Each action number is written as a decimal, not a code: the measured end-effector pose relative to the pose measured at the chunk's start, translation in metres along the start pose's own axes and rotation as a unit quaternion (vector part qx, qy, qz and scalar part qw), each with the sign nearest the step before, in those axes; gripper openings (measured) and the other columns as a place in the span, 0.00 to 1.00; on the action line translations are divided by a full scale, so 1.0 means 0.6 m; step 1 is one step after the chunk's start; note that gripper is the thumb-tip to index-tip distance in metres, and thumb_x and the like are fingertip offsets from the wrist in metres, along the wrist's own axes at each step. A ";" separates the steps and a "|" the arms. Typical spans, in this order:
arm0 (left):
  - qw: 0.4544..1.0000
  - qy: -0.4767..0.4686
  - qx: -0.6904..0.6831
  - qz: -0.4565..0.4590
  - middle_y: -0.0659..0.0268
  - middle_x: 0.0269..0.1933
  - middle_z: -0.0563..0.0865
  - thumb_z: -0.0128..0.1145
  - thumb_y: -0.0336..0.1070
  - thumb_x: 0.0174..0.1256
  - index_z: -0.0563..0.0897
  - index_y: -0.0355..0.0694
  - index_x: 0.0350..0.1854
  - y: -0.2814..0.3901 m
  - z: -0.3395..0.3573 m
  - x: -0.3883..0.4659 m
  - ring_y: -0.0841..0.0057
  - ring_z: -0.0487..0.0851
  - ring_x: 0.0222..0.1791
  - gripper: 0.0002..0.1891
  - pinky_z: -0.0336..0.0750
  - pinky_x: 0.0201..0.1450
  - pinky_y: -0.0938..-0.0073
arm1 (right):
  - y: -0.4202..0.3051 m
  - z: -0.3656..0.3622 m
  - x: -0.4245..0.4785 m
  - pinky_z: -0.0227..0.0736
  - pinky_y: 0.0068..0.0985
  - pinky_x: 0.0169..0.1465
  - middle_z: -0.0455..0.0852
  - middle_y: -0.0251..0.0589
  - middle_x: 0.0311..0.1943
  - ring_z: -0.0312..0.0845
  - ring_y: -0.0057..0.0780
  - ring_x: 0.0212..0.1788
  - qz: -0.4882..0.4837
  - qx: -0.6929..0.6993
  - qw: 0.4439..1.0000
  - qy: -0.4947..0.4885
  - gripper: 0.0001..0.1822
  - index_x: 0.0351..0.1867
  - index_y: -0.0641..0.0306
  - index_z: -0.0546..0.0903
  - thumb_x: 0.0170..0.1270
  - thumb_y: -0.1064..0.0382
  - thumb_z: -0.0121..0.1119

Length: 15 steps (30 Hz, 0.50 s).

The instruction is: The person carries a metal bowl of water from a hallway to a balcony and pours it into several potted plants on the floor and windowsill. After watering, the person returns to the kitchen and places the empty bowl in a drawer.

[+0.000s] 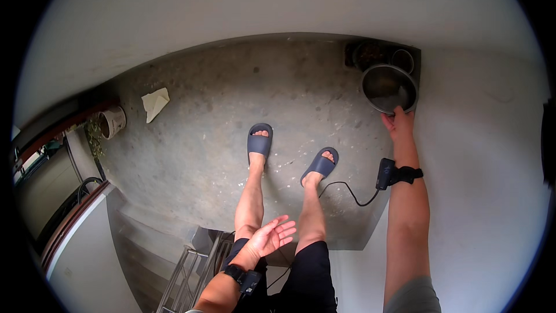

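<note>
My right hand (399,122) grips the near rim of a round, dark metal basin (386,82), thumb over the edge. Something pale shows in the basin's bottom, either liquid or a reflection; I cannot tell which. Just behind the basin, in the floor corner, stand a smaller round pot (402,60) and a dark container (369,53), both partly hidden. My left hand (273,235) hangs before my thighs, palm up, fingers apart, holding nothing. Each forearm wears a strapped black device, and a cable (356,200) runs from the right one.
White walls rise ahead and at right. On the concrete floor (208,108) lies a crumpled pale sheet (155,103). A planter bucket (113,122) stands by the doorway at left. Steps (143,243) and a metal railing (182,274) are at lower left. My feet wear dark slides (259,141).
</note>
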<state>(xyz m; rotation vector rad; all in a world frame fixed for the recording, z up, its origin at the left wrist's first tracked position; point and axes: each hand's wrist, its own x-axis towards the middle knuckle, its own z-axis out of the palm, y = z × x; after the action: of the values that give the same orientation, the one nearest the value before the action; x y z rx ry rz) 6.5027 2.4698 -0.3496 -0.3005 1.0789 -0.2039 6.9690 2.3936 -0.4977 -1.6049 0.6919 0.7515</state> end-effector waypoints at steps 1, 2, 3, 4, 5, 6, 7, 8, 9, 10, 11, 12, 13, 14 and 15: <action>1.000 0.007 0.002 -0.002 0.57 0.59 0.76 0.54 0.47 0.66 0.68 0.44 0.62 0.006 0.002 -0.004 0.64 0.74 0.60 0.24 0.70 0.59 0.60 | -0.002 -0.002 0.002 0.83 0.36 0.41 0.73 0.46 0.48 0.78 0.37 0.38 -0.001 -0.004 1.000 0.000 0.26 0.59 0.53 0.61 0.58 0.71 0.51; 1.000 0.014 0.005 -0.005 0.56 0.59 0.76 0.55 0.47 0.65 0.68 0.45 0.62 0.012 0.004 -0.010 0.63 0.74 0.59 0.25 0.70 0.59 0.59 | -0.003 -0.004 0.003 0.83 0.36 0.41 0.73 0.46 0.48 0.78 0.37 0.38 -0.001 -0.008 1.000 0.001 0.26 0.59 0.52 0.61 0.58 0.71 0.51; 1.000 0.021 0.006 -0.007 0.56 0.59 0.76 0.56 0.48 0.64 0.68 0.45 0.62 0.017 0.004 -0.015 0.63 0.75 0.59 0.25 0.70 0.59 0.58 | -0.005 -0.002 0.002 0.83 0.36 0.42 0.73 0.45 0.49 0.77 0.36 0.38 -0.001 -0.013 1.000 0.000 0.26 0.59 0.52 0.61 0.58 0.71 0.51; 1.000 0.011 0.007 -0.006 0.55 0.60 0.76 0.56 0.49 0.64 0.69 0.46 0.61 0.021 0.000 -0.020 0.62 0.74 0.59 0.25 0.69 0.60 0.58 | -0.006 -0.001 0.000 0.83 0.36 0.41 0.72 0.46 0.49 0.77 0.36 0.38 -0.008 -0.014 1.000 0.004 0.26 0.59 0.52 0.61 0.58 0.71 0.51; 1.000 0.015 0.009 -0.010 0.55 0.60 0.76 0.56 0.49 0.64 0.69 0.45 0.61 0.025 -0.002 -0.026 0.62 0.74 0.60 0.26 0.69 0.60 0.58 | -0.007 0.001 -0.002 0.83 0.36 0.41 0.72 0.46 0.49 0.77 0.36 0.38 -0.015 -0.015 1.000 0.007 0.26 0.59 0.52 0.62 0.58 0.71 0.51; 1.000 0.018 0.011 -0.015 0.55 0.60 0.75 0.56 0.49 0.64 0.69 0.45 0.61 0.029 0.001 -0.031 0.61 0.74 0.60 0.26 0.69 0.60 0.58 | -0.008 0.000 -0.002 0.83 0.36 0.41 0.72 0.46 0.49 0.77 0.36 0.38 -0.023 -0.015 1.000 0.012 0.26 0.59 0.53 0.62 0.58 0.71 0.51; 0.999 0.021 0.013 -0.021 0.55 0.60 0.75 0.56 0.50 0.64 0.69 0.45 0.61 0.033 0.001 -0.035 0.61 0.73 0.60 0.26 0.69 0.60 0.57 | -0.009 0.000 -0.001 0.83 0.36 0.42 0.72 0.46 0.50 0.77 0.36 0.39 -0.020 -0.016 1.000 0.014 0.26 0.59 0.53 0.62 0.58 0.71 0.51; 0.999 0.015 0.014 -0.025 0.54 0.61 0.74 0.57 0.51 0.63 0.69 0.46 0.62 0.035 -0.004 -0.038 0.59 0.73 0.61 0.27 0.69 0.60 0.56 | -0.012 -0.001 0.001 0.83 0.36 0.42 0.72 0.46 0.50 0.77 0.37 0.39 -0.017 -0.018 1.000 0.015 0.26 0.59 0.53 0.62 0.58 0.71 0.51; 0.999 0.007 0.011 -0.034 0.53 0.61 0.74 0.57 0.51 0.63 0.68 0.46 0.62 0.036 -0.006 -0.041 0.59 0.72 0.61 0.27 0.68 0.61 0.55 | -0.012 -0.002 0.004 0.82 0.37 0.43 0.72 0.46 0.50 0.77 0.37 0.40 -0.014 -0.019 1.000 0.015 0.26 0.59 0.54 0.62 0.59 0.71 0.51; 0.999 -0.001 0.008 -0.043 0.53 0.62 0.73 0.57 0.51 0.63 0.68 0.46 0.62 0.037 -0.007 -0.044 0.59 0.72 0.62 0.28 0.68 0.61 0.55 | -0.012 -0.004 0.006 0.82 0.37 0.44 0.72 0.46 0.50 0.77 0.38 0.41 -0.009 -0.008 1.000 0.013 0.26 0.59 0.54 0.62 0.59 0.72 0.51; 0.999 -0.010 0.005 -0.052 0.52 0.62 0.72 0.57 0.52 0.63 0.68 0.46 0.62 0.038 -0.008 -0.046 0.58 0.71 0.62 0.28 0.67 0.61 0.54 | -0.013 -0.007 0.008 0.82 0.38 0.45 0.72 0.46 0.49 0.77 0.39 0.42 -0.004 0.002 1.000 0.010 0.25 0.59 0.55 0.62 0.59 0.72 0.51; 0.998 -0.015 0.004 -0.058 0.52 0.63 0.71 0.57 0.52 0.62 0.68 0.46 0.63 0.040 -0.005 -0.048 0.58 0.70 0.63 0.29 0.67 0.62 0.54 | -0.012 -0.008 0.010 0.81 0.39 0.46 0.72 0.46 0.49 0.76 0.40 0.42 0.000 0.013 1.000 0.007 0.25 0.59 0.55 0.62 0.59 0.72 0.50; 0.998 -0.019 0.003 -0.064 0.51 0.64 0.70 0.57 0.52 0.62 0.68 0.47 0.63 0.042 0.000 -0.050 0.57 0.70 0.63 0.29 0.66 0.62 0.53 | -0.012 -0.011 0.012 0.81 0.40 0.47 0.72 0.47 0.50 0.76 0.42 0.44 0.003 0.040 0.999 0.000 0.25 0.58 0.56 0.62 0.59 0.72 0.51; 0.997 -0.025 0.002 -0.071 0.51 0.65 0.69 0.57 0.53 0.62 0.67 0.47 0.64 0.044 0.003 -0.051 0.57 0.69 0.64 0.30 0.66 0.63 0.52 | -0.011 -0.016 0.012 0.81 0.41 0.47 0.72 0.48 0.50 0.76 0.43 0.45 0.006 0.067 0.998 -0.006 0.25 0.58 0.57 0.62 0.59 0.73 0.51; 0.997 -0.029 0.000 -0.074 0.51 0.65 0.68 0.58 0.53 0.62 0.67 0.47 0.64 0.045 0.003 -0.051 0.56 0.68 0.64 0.30 0.66 0.63 0.52 | -0.009 -0.016 0.009 0.81 0.42 0.48 0.72 0.49 0.50 0.76 0.45 0.46 0.009 0.094 0.995 -0.015 0.24 0.57 0.58 0.62 0.59 0.73 0.52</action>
<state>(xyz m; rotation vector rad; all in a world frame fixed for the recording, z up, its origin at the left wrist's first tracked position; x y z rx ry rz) 6.4907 2.5051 -0.3324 -0.3841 1.0000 -0.3256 6.9777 2.3845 -0.4976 -1.4154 0.7350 0.7004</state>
